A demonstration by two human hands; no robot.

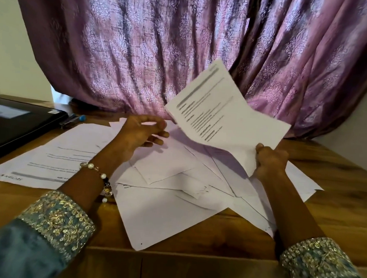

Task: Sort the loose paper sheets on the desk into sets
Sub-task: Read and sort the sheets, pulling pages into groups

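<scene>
Paper covers most of the wooden desk point(325, 167) in the head view: thin white sheets with crisp straight edges, fanned into a loose overlapping pile point(175, 191) at the centre, most showing blank faces. A separate printed page point(56, 155) lies flat to the left of the pile, its lines of text running upside down to the camera. The right hand point(270, 160) is clenched around the lower corner of a lifted printed sheet point(226, 117), thumb on top; the sheet tilts up over the pile, slightly bowed, its text blurred. The left hand point(142, 132) hovers above the far side of the pile, fingers loosely curled; I cannot tell whether its fingertips touch the lifted sheet's edge. A beaded bracelet point(101, 177) with pearl-like beads circles the left wrist, and both sleeves point(55, 217) end in teal cuffs stiff with gold embroidery. At the far left sits a closed glossy black laptop point(15, 123), a blue-capped pen point(75, 119) beside it. Behind hangs a mauve damask-patterned curtain point(140, 51) in deep folds.
</scene>
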